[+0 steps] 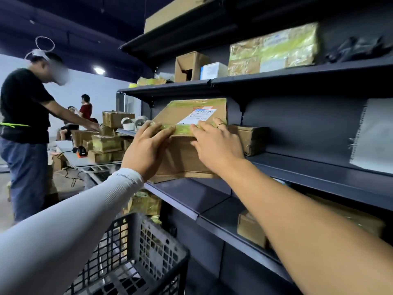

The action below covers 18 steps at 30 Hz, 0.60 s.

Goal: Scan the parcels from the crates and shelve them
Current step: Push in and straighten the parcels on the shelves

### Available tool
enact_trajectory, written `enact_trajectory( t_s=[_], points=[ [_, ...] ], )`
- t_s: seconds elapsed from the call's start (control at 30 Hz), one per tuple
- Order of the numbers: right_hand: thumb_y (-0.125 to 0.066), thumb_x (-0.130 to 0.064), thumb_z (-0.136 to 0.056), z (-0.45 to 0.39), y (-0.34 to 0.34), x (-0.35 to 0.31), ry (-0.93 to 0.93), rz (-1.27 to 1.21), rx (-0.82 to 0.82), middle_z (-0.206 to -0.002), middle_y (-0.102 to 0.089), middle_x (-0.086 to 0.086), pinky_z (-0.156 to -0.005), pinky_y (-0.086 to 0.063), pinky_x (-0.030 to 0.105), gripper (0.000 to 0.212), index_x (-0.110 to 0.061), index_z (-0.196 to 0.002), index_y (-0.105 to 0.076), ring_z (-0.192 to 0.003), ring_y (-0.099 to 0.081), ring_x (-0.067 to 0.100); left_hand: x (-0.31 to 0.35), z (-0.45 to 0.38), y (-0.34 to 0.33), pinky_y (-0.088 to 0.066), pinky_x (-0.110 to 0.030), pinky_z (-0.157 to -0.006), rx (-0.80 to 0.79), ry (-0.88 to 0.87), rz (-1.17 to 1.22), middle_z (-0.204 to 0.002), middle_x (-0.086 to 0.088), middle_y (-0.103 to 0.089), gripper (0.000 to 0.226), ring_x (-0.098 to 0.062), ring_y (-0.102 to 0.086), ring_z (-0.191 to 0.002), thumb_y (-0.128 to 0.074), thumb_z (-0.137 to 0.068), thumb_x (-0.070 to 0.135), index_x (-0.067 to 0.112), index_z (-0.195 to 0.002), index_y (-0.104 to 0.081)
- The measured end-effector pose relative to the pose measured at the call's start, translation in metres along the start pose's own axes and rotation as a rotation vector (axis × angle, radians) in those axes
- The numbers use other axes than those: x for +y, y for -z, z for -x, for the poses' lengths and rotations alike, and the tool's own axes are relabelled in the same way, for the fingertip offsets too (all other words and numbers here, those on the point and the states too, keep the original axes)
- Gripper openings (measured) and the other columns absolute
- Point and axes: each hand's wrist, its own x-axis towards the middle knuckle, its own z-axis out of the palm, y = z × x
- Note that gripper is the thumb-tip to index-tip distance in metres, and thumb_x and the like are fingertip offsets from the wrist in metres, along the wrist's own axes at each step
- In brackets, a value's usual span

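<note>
A dark metal shelf (308,167) holds a cardboard parcel (187,154) at its left end, beside a smaller box (251,139). Left hand (144,150) and right hand (214,145) press flat against its front, fingers straight over the top edge. A black crate (148,248) sits below.

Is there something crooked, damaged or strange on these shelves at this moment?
The cardboard parcel under both hands sits askew, its near corner past the shelf edge. Beside it, a smaller box has a crumpled end. Above, an open carton shows a gaping flap.
</note>
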Motion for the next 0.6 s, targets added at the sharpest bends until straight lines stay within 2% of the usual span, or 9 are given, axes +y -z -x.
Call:
enact_trajectory(
  t_s=[0.17, 0.27, 0.4, 0.6],
  points=[
    [-0.046, -0.042, -0.109, 0.016, 0.023, 0.051, -0.094, 0.078, -0.001, -0.161, -0.041, -0.007, -0.098, -0.049, 0.048, 0.048, -0.031, -0.154, -0.041, -0.153, -0.023, 0.03, 0.046, -0.032, -0.026, -0.039, -0.053, -0.116, -0.038, -0.05, 0.078, -0.138, -0.02, -0.061, 0.045, -0.049, -0.049, -0.132, -0.039, -0.108, 0.041, 0.022, -0.142, -0.063],
    [-0.046, -0.043, -0.109, 0.026, 0.037, 0.077, -0.143, 0.094, 0.001, -0.162, -0.04, -0.008, -0.099, -0.048, 0.047, 0.049, -0.032, -0.156, -0.04, -0.153, -0.025, 0.029, 0.075, -0.049, -0.034, -0.033, -0.047, -0.117, -0.032, -0.08, 0.116, -0.136, -0.021, -0.062, 0.047, -0.048, -0.049, -0.132, -0.038, -0.107, 0.042, 0.019, -0.138, -0.066],
    [-0.046, -0.044, -0.108, 0.04, 0.053, 0.105, -0.186, 0.136, 0.014, -0.161, -0.041, -0.009, -0.099, -0.048, 0.047, 0.048, -0.033, -0.155, -0.041, -0.153, -0.026, 0.029, 0.109, -0.062, -0.046, -0.032, -0.046, -0.119, 0.008, -0.135, 0.17, -0.132, -0.019, -0.064, 0.045, -0.047, -0.051, -0.128, -0.039, -0.108, 0.039, 0.017, -0.137, -0.067],
    [-0.048, -0.044, -0.108, 0.06, 0.073, 0.126, -0.251, 0.144, 0.043, -0.155, -0.047, -0.01, -0.097, -0.05, 0.045, 0.046, -0.032, -0.152, -0.046, -0.147, -0.034, 0.027, 0.141, -0.077, -0.055, -0.036, -0.048, -0.119, 0.067, -0.169, 0.212, -0.134, -0.015, -0.064, 0.045, -0.047, -0.049, -0.133, -0.039, -0.11, 0.04, 0.016, -0.134, -0.068]
  ],
)
